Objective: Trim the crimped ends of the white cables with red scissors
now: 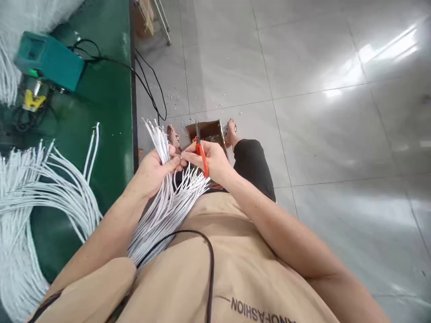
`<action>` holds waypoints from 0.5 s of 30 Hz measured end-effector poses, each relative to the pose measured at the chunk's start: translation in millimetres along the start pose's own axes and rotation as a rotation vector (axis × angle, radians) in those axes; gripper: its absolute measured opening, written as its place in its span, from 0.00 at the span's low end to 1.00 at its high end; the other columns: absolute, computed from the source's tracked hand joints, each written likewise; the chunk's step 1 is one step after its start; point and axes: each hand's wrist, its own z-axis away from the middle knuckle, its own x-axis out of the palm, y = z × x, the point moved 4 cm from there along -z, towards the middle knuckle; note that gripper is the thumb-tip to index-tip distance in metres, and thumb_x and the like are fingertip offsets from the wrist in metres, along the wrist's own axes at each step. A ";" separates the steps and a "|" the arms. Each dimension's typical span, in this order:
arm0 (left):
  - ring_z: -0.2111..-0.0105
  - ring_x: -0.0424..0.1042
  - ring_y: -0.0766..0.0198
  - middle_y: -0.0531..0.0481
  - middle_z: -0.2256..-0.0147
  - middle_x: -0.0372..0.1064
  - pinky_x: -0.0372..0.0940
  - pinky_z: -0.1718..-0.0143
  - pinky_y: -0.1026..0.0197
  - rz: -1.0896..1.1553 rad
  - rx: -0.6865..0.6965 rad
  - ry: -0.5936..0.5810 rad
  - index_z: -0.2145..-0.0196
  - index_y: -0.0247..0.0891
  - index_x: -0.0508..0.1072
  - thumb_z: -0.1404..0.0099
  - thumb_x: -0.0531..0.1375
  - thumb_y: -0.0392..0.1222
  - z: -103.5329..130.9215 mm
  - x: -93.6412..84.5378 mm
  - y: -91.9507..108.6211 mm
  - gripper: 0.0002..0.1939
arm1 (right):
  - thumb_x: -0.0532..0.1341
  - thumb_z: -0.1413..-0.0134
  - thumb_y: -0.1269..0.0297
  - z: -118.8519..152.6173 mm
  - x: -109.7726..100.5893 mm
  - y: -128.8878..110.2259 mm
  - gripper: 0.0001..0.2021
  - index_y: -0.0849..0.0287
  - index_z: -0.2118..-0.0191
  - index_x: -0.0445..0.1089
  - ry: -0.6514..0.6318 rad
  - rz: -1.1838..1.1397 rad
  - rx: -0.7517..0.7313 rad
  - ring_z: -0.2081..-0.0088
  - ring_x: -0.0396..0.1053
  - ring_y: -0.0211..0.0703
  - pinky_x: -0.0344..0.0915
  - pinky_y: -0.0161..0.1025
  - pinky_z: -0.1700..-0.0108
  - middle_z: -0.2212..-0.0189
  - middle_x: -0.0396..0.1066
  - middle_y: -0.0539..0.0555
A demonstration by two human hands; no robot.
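My left hand is closed around a bunch of white cables, whose ends stick up past the fingers. Red-handled scissors sit in my right hand, blades pointing away from me. The fingertips of both hands meet at a thin cable end between them; its exact shape is too small to make out. More loose white cables fan out across my lap below the hands, their ends toward the right hand.
On the green table to the left lie large bundles of white cables and a teal machine with black cords. A cardboard box holding scraps stands on the floor between my feet. Small offcuts dot the tiles.
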 end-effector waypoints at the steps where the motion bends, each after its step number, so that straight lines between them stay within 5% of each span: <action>1: 0.74 0.69 0.70 0.56 0.75 0.69 0.63 0.69 0.67 0.003 0.005 0.015 0.69 0.38 0.64 0.49 0.69 0.40 0.0 -1.0 0.1 0.16 | 0.64 0.54 0.62 0.4 0.2 3.7 0.08 0.62 0.72 0.70 0.047 0.023 0.025 0.73 0.61 0.33 0.58 0.33 0.68 0.77 0.68 0.47; 6: 0.72 0.68 0.69 0.57 0.73 0.67 0.65 0.64 0.64 -0.046 0.055 0.098 0.69 0.38 0.65 0.57 0.72 0.39 -0.7 -5.6 0.5 0.21 | 0.63 0.53 0.62 6.9 2.7 5.8 0.07 0.61 0.71 0.68 0.171 0.150 0.004 0.73 0.58 0.33 0.57 0.33 0.69 0.76 0.64 0.46; 10: 0.71 0.68 0.68 0.56 0.72 0.69 0.65 0.60 0.62 -0.139 0.130 0.182 0.70 0.38 0.66 0.59 0.73 0.41 -2.9 -13.3 0.0 0.22 | 0.63 0.52 0.62 12.2 8.2 -6.9 0.08 0.60 0.74 0.67 0.106 0.129 -0.140 0.71 0.60 0.34 0.59 0.34 0.65 0.74 0.65 0.48; 12: 0.71 0.68 0.67 0.55 0.72 0.70 0.64 0.61 0.62 -0.206 0.156 0.212 0.70 0.37 0.67 0.57 0.72 0.41 -3.7 -17.4 0.0 0.20 | 0.62 0.51 0.58 11.0 8.0 -5.5 0.12 0.60 0.76 0.65 0.114 -0.016 -0.108 0.71 0.61 0.34 0.61 0.34 0.65 0.76 0.64 0.48; 15: 0.71 0.69 0.67 0.55 0.72 0.70 0.64 0.63 0.62 -0.221 0.150 0.218 0.70 0.38 0.67 0.54 0.71 0.40 -3.4 -19.8 0.3 0.18 | 0.61 0.49 0.54 7.0 0.8 5.4 0.14 0.60 0.76 0.65 0.286 -0.082 -0.003 0.74 0.58 0.33 0.60 0.34 0.67 0.79 0.62 0.46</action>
